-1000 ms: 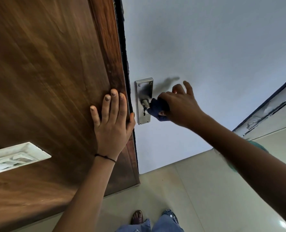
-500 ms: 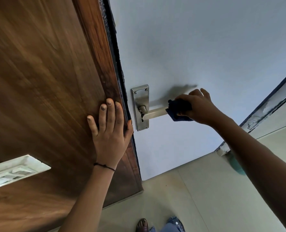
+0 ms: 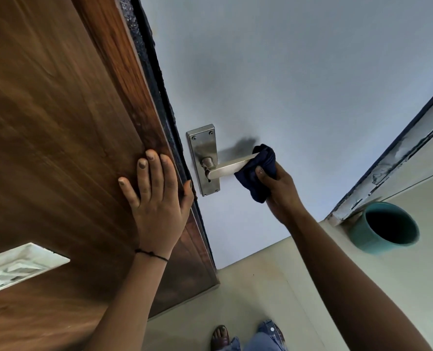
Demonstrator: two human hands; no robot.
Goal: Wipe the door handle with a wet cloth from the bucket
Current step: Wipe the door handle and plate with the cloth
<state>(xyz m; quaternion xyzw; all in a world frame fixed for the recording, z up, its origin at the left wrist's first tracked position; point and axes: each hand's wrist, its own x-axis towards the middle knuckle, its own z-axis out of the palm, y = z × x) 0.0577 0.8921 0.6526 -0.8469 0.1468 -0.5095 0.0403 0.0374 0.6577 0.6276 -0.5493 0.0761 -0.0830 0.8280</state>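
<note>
Slid outward, the right hand (image 3: pixel 281 191) grip clenches the cloth (image 3: pixel 258 171) around the door handle (image 3: pixel 229 167) tip; left hand (image 3: pixel 157 201) flat

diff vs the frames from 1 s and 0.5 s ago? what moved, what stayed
The right hand, gripping the dark blue cloth, slid outward along the silver lever door handle, from the pivot by the backplate to the free tip, where the cloth now wraps the end. Its grip never let go. The teal bucket on the floor has come into view. The left hand stays flat on the brown wooden panel.
</note>
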